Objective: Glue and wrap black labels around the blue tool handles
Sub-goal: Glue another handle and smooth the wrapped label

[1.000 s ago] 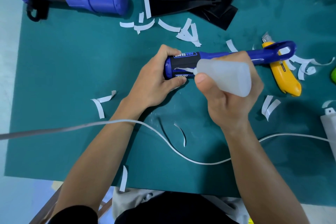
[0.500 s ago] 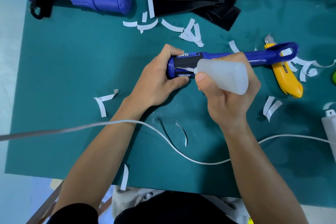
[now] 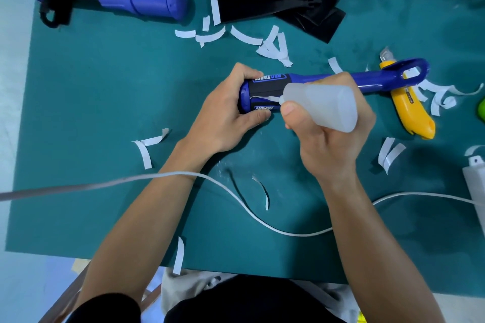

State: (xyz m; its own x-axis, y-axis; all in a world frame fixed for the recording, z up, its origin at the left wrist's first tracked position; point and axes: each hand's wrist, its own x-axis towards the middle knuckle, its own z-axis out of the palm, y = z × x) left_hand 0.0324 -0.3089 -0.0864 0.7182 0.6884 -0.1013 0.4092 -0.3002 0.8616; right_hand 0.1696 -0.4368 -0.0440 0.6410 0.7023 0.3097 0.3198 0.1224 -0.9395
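A blue tool handle (image 3: 372,80) lies across the middle of the green mat, its looped end to the right. A black label (image 3: 265,86) with blue lettering is wrapped around its thick left end, with a white gap along the seam. My left hand (image 3: 225,118) grips that left end. My right hand (image 3: 330,139) holds a translucent glue bottle (image 3: 322,105) tilted left, its nozzle touching the seam. More black labels (image 3: 283,0) lie piled at the back.
Other blue tool handles (image 3: 141,0) lie at the back left. A yellow utility knife (image 3: 412,113) rests under the handle's loop. White backing strips (image 3: 273,47) are scattered about. A white cable (image 3: 236,199) crosses the mat (image 3: 91,81) in front. A white device (image 3: 475,181) sits at the right edge.
Both hands, the handle and the bottle hold nearly the same pose; the nozzle stays on the label seam. The view has shifted slightly.
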